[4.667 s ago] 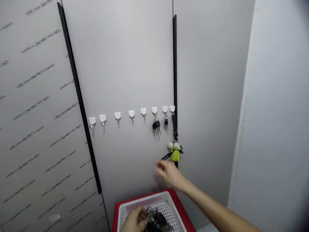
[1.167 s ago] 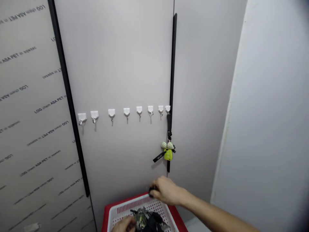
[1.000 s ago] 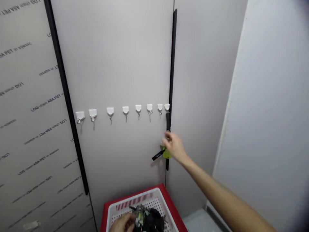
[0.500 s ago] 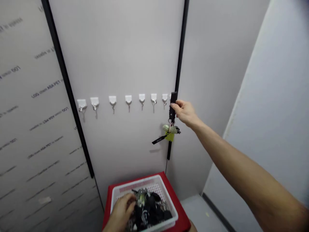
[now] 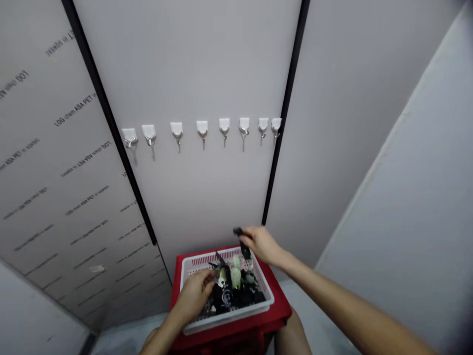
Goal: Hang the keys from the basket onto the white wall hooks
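My right hand [image 5: 261,242] is closed on the black strap of a keychain [image 5: 245,250], just above the back right part of a white plastic basket [image 5: 229,318]. A pale green charm [image 5: 235,277] lies beneath it; I cannot tell whether it is still attached to that strap. Over the left side of the basket, my left hand [image 5: 197,291] has its fingers curled together beside some keys [image 5: 221,281]; what sits between the fingertips is hidden. Several dark keychains [image 5: 242,297] are heaped in the basket.
A row of several white hooks [image 5: 202,128] is stuck on the grey wall panel, with nothing hanging from them. The basket rests on a red stool [image 5: 279,305]. Black strips [image 5: 284,108] edge the panel. My knees show beside the stool.
My right hand has brought the keychain down from the rightmost hook to the basket, uncovering that hook. My left hand stays at the basket's left side. The view has tilted down.
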The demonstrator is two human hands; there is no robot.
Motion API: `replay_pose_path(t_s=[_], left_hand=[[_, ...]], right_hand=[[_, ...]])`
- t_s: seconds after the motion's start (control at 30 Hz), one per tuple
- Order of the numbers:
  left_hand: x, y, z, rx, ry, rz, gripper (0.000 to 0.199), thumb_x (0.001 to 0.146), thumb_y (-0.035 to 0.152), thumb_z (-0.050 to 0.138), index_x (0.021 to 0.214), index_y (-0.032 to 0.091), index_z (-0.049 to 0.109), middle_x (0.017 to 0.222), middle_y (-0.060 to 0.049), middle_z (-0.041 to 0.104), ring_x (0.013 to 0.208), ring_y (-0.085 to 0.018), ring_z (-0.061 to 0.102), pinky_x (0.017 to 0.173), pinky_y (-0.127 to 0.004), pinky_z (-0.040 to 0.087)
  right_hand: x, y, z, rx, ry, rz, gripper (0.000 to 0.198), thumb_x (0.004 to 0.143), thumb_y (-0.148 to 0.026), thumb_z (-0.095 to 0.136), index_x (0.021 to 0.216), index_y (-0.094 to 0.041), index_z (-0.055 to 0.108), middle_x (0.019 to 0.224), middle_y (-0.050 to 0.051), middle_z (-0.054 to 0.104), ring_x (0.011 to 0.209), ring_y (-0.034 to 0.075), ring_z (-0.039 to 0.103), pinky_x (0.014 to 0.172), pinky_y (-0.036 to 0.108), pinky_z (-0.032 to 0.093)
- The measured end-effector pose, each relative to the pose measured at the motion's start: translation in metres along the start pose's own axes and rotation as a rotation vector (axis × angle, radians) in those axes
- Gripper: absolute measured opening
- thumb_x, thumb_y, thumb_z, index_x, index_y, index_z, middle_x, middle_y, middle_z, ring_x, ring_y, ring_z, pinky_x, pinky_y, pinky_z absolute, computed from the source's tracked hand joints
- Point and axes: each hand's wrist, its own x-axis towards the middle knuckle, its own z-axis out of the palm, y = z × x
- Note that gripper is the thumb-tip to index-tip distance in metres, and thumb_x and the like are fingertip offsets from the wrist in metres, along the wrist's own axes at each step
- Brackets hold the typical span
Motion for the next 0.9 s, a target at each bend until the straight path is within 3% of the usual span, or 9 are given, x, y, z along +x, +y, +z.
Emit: replay_pose_path(t_s=[0.17,0.27,0.33,0.43,0.53,0.63,0.73,0.9], left_hand=[[-0.001,-0.002,0.004,-0.027,-0.001,-0.051,0.017,0.064,0.018,0.037,0.073,0.016,0.051,0.073,-0.001,0.056,0.069,-0.012,0.048,0.063,-0.022,0.034],[0.011,-0.002,-0.002,-0.249,-0.002,-0.108,0.014,0.063,0.022,0.040,0.069,0.014,0.049,0.064,0.000,0.054,0.063,-0.011,0.048,0.058,-0.021,0.034],[0.028,0.010,-0.018,-0.476,0.015,-0.175,0.018,0.064,0.030,0.040,0.065,0.013,0.046,0.057,0.001,0.052,0.053,-0.009,0.047,0.049,-0.020,0.033],[0.058,0.052,-0.056,-0.783,0.058,-0.182,0.034,0.066,0.045,0.033,0.054,0.014,0.040,0.044,0.003,0.045,0.038,-0.006,0.040,0.039,-0.018,0.027],[0.082,0.111,-0.098,-0.976,-0.031,0.011,0.047,0.069,0.052,0.019,0.044,0.015,0.034,0.032,0.005,0.035,0.029,-0.004,0.031,0.034,-0.017,0.020],[0.095,0.156,-0.122,-1.017,-0.151,0.163,0.055,0.068,0.057,0.010,0.040,0.015,0.031,0.030,0.004,0.031,0.027,-0.003,0.026,0.033,-0.017,0.014],[0.098,0.172,-0.124,-0.992,-0.167,0.191,0.058,0.065,0.061,0.008,0.038,0.015,0.030,0.029,0.004,0.028,0.026,-0.003,0.023,0.032,-0.017,0.012],[0.096,0.164,-0.115,-0.965,-0.188,0.155,0.058,0.064,0.063,0.006,0.037,0.016,0.028,0.027,0.005,0.025,0.025,-0.002,0.020,0.032,-0.017,0.010]], right_hand=[[-0.029,0.022,0.030,-0.093,-0.214,0.039,0.016,0.054,-0.019,0.045,0.038,-0.023,0.046,0.042,0.001,0.043,0.041,0.010,0.034,0.044,0.025,0.024],[-0.026,0.024,0.018,0.050,-0.369,0.036,0.018,0.052,-0.022,0.048,0.035,-0.023,0.044,0.036,-0.003,0.037,0.036,0.007,0.026,0.041,0.023,0.021],[-0.011,0.012,-0.004,0.220,-0.291,0.013,0.021,0.054,-0.029,0.050,0.036,-0.021,0.043,0.034,-0.003,0.036,0.035,0.007,0.026,0.040,0.023,0.021],[0.019,-0.020,-0.046,0.376,-0.056,-0.012,0.039,0.064,-0.048,0.036,0.040,-0.018,0.042,0.037,-0.002,0.038,0.037,0.008,0.032,0.043,0.024,0.026],[0.044,-0.054,-0.077,0.656,0.092,-0.048,0.051,0.070,-0.055,0.009,0.042,-0.018,0.032,0.038,-0.003,0.031,0.035,0.006,0.030,0.040,0.022,0.026],[0.053,-0.076,-0.089,0.991,0.069,-0.078,0.054,0.067,-0.060,0.004,0.040,-0.018,0.023,0.034,-0.006,0.022,0.029,0.004,0.019,0.033,0.019,0.019],[0.054,-0.082,-0.088,1.100,0.010,-0.052,0.055,0.064,-0.063,0.003,0.039,-0.017,0.021,0.031,-0.007,0.018,0.028,0.004,0.014,0.031,0.018,0.014],[0.051,-0.078,-0.082,1.101,-0.028,0.011,0.055,0.064,-0.064,0.002,0.039,-0.017,0.019,0.030,-0.007,0.016,0.027,0.003,0.012,0.030,0.017,0.012]])
